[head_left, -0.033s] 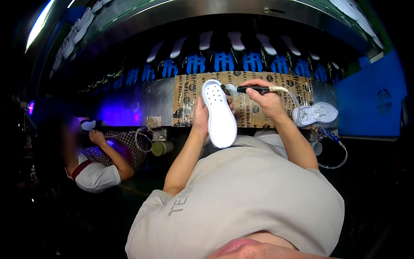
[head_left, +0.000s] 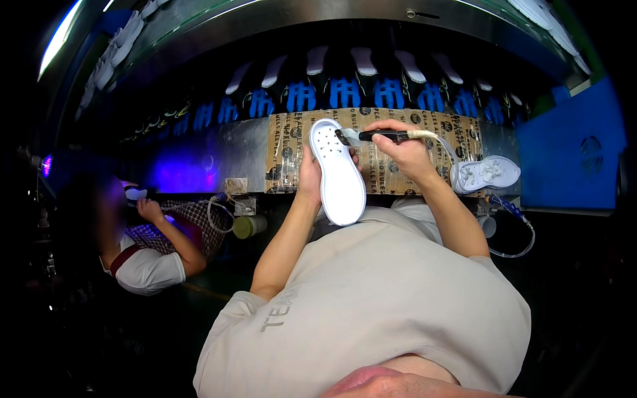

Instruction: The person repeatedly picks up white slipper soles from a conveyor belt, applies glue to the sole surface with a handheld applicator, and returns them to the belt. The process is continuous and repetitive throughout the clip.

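Note:
A white shoe sole point(head_left: 343, 189), with small dark holes in its far half, is held up lengthwise in front of me. My left hand point(head_left: 309, 178) is closed round it from beneath, the thumb side along its left edge and fingertips showing at its right edge. My right hand point(head_left: 406, 152) is closed on the black handle of a brush point(head_left: 383, 135), whose hose runs off to the right. The dark bristles lie at the sole's upper right edge, by the holes. Right of that hand, a second white sole point(head_left: 501, 174) bears white lumpy pieces.
Printed cardboard point(head_left: 391, 174) covers the bench before me. Behind it stands a row of blue holders point(head_left: 344, 93) with pale soles above. A blue box point(head_left: 567, 152) borders the right side. A co-worker point(head_left: 156, 262) sits at left, near a green container point(head_left: 247, 227).
The brush in my right hand has shifted slightly left, its bristles now further over the sole's edge. The sole in my left hand has moved up a little.

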Action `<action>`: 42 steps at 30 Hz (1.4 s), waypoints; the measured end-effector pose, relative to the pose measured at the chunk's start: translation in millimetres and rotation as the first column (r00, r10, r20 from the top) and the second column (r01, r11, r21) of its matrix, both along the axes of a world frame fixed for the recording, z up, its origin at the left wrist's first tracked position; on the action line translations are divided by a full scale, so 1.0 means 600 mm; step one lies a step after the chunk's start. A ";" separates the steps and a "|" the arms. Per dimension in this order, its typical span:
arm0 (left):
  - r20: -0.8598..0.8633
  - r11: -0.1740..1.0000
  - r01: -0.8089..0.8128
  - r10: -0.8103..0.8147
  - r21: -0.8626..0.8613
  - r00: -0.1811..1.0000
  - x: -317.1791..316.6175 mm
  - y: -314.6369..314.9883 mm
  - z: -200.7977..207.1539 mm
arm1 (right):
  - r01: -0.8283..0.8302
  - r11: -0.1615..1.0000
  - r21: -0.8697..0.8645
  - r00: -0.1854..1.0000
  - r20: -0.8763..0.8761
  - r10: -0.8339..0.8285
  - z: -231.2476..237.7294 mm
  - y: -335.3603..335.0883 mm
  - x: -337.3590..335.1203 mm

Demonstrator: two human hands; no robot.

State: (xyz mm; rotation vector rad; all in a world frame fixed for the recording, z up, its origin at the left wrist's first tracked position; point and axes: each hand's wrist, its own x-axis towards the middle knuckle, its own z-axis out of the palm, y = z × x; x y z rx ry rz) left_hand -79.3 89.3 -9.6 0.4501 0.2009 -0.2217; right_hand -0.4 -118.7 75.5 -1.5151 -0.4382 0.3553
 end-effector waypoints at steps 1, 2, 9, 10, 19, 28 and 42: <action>0.075 1.000 0.011 -0.010 -0.012 0.997 0.003 0.000 -0.002 | -0.015 0.999 -0.049 0.998 0.057 0.018 0.001 0.015 0.004; 0.038 0.997 -0.042 0.040 0.060 0.998 0.007 -0.008 0.018 | -0.002 0.996 -0.086 0.997 0.071 0.009 0.007 0.030 0.005; 0.032 0.936 -0.235 0.235 0.263 0.971 0.043 -0.009 0.035 | -0.066 0.959 -0.277 0.784 0.580 0.222 0.013 0.080 0.018; 0.016 0.962 -0.213 0.213 0.171 0.977 0.042 0.002 0.039 | -0.175 0.950 -0.259 0.837 0.469 0.282 0.015 0.074 0.022; 0.181 0.983 -0.137 0.158 -0.125 0.971 0.067 0.026 0.071 | -0.380 0.878 -0.293 0.683 0.551 0.479 0.041 0.072 0.008; 0.222 0.981 -0.167 0.186 -0.101 0.957 0.085 0.062 0.135 | -0.396 0.879 -0.266 0.660 0.583 0.474 0.076 0.071 -0.021; 0.419 0.966 0.008 -0.120 0.260 0.900 0.150 0.115 0.218 | -0.570 0.731 -0.375 0.561 0.473 0.679 0.102 0.050 -0.003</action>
